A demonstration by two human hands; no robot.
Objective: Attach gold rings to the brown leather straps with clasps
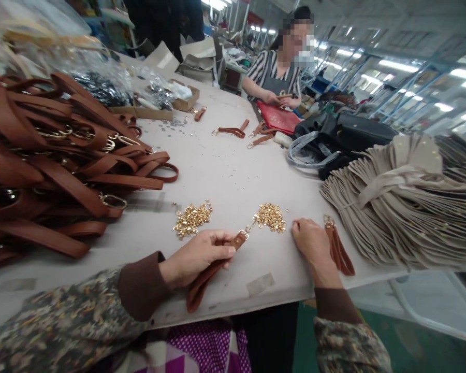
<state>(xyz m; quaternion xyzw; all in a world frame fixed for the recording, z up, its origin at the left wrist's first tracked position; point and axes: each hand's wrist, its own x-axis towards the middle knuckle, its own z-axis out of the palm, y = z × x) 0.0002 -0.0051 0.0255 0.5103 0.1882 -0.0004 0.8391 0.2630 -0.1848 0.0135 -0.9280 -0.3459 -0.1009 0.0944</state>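
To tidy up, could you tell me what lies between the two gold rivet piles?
Head view: only bare table between the left pile and right pile.

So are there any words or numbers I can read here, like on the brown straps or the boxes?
No readable text anywhere.
Brown strap in the left hand: plain, no print.
Pile of brown straps: no labels seen.
Cardboard boxes: no readable print.
Beige pieces beside the right hand: blank.
Tape patch on the table: blank.
Far background signs: too blurred to read.

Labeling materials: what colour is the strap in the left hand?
Brown, with a gold-coloured ring at its end. The strap held by the left hand shows best in the head view.
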